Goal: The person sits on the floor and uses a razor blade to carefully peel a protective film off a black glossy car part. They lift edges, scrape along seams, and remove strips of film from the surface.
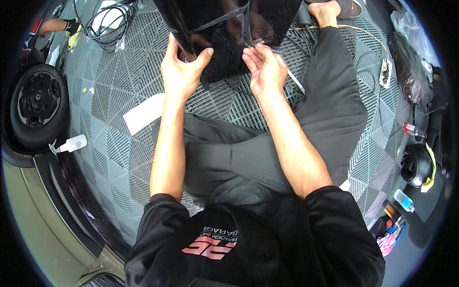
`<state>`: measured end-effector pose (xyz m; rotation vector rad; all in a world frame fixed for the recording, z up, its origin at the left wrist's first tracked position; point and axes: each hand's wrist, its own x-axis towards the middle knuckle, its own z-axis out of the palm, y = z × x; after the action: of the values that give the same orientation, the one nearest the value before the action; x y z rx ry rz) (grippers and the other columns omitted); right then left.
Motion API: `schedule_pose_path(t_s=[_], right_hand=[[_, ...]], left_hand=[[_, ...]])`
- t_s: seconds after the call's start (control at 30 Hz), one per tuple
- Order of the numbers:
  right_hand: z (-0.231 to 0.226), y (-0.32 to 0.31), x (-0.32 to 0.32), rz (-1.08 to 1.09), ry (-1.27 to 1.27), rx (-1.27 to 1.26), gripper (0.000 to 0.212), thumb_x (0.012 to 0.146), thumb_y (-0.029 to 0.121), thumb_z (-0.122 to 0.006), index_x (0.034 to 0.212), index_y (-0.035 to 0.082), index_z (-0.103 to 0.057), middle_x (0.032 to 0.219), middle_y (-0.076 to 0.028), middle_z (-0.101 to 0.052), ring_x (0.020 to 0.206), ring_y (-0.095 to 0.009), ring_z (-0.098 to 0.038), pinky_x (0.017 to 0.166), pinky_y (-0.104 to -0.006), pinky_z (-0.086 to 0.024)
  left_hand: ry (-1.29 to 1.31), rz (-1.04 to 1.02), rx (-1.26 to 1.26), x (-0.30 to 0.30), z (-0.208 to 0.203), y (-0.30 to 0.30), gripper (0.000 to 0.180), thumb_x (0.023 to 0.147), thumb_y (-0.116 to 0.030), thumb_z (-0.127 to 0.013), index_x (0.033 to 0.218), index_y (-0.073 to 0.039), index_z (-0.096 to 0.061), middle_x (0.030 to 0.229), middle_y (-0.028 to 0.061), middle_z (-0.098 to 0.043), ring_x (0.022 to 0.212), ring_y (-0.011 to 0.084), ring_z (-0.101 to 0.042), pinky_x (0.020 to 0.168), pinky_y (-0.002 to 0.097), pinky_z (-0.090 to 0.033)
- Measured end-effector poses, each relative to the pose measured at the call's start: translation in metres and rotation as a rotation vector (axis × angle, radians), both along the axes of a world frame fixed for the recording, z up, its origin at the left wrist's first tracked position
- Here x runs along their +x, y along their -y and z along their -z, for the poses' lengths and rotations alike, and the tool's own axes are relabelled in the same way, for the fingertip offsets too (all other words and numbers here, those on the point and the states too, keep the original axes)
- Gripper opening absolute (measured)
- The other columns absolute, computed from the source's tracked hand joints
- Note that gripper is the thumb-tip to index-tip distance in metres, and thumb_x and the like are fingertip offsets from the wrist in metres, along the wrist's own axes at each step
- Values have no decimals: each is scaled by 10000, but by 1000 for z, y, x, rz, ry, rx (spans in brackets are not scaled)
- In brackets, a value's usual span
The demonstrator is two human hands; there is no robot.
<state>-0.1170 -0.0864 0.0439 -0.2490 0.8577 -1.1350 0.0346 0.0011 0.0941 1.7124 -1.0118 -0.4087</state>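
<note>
A glossy black panel, which looks like a car part, stands on the floor mat before me. My left hand grips its lower left edge, the thumb on the near face and the fingers around the outer side. At the panel's lower right, my right hand is closed in a pinch near the edge. A small pale piece shows at those fingertips, too small to name. Beside that hand a thin white strip slants down to the mat. By my left forearm lies a white sheet.
Grey grid tiles make up the floor. A car wheel and a white spray bottle are at left, a coiled black cable beyond. At right are a power strip, plastic bags and a blue-liquid bottle.
</note>
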Motion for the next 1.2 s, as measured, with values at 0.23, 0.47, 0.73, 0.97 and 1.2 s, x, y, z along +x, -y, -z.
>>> schedule_pose_path(t_s=[0.23,0.47,0.73,0.97,1.2], right_hand=[[0,-5,6,51,-41,-39,155,922,44,-685,1037,-27,-608,910,-163,-699,817,-279,-742,764,-369,-644],[-1,-2,7,48,-77,-79,169,924,32,-671,1065,-44,-617,908,-163,-700,791,-280,-749,713,-356,-648],[1,0,7,65,-40,-122,115,901,-13,-703,993,-45,-643,896,-138,-705,715,-226,-740,607,-300,-631],[5,-2,6,30,-138,-153,127,907,-10,-700,1008,-19,-623,923,-127,-708,746,-221,-740,634,-312,-641],[13,-4,6,49,-100,-194,219,905,-4,-734,1066,-3,-585,907,-127,-701,759,-222,-744,648,-320,-653]], left_hand=[[-45,-26,40,-2,-3,0,480,816,-113,-843,1228,-64,-601,1026,55,-749,980,146,-688,916,311,-528],[-5,0,13,-2,-5,0,460,821,-95,-840,1214,-56,-603,1023,50,-748,954,148,-692,906,307,-529],[-1,1,-8,1,1,0,361,825,-112,-843,1118,-53,-642,976,30,-745,906,137,-684,879,299,-531],[5,17,-32,-1,-2,0,325,830,-107,-837,1082,-66,-635,954,20,-738,892,125,-677,863,302,-532],[12,-4,-28,-4,-6,0,327,826,-97,-834,1080,-70,-630,946,12,-733,882,118,-672,851,292,-531]])
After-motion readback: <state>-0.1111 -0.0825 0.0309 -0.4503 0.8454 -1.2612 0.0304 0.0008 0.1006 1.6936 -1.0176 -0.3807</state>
